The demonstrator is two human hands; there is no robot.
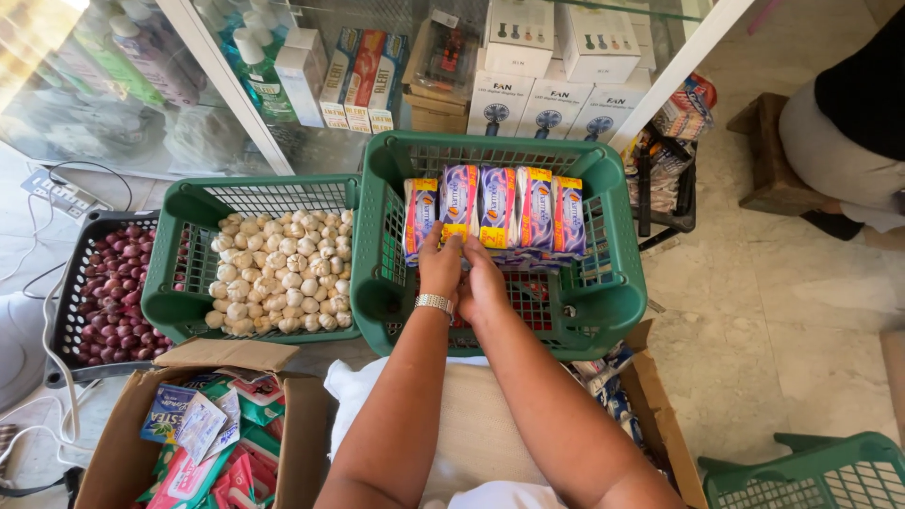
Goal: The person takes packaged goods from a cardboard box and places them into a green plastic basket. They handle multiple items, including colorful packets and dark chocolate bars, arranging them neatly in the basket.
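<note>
Both my hands reach into a green plastic crate. A row of purple and white packets stands upright along its far wall. My left hand, with a metal watch on the wrist, grips the lower edge of one purple packet. My right hand lies against it, fingers curled on the same packet and the one next to it. More packets lie flat on the crate's floor, partly hidden by my hands.
A second green crate holds garlic bulbs. A black crate holds red onions. An open cardboard box holds small sachets. A glass cabinet stands behind. Another person sits at the far right.
</note>
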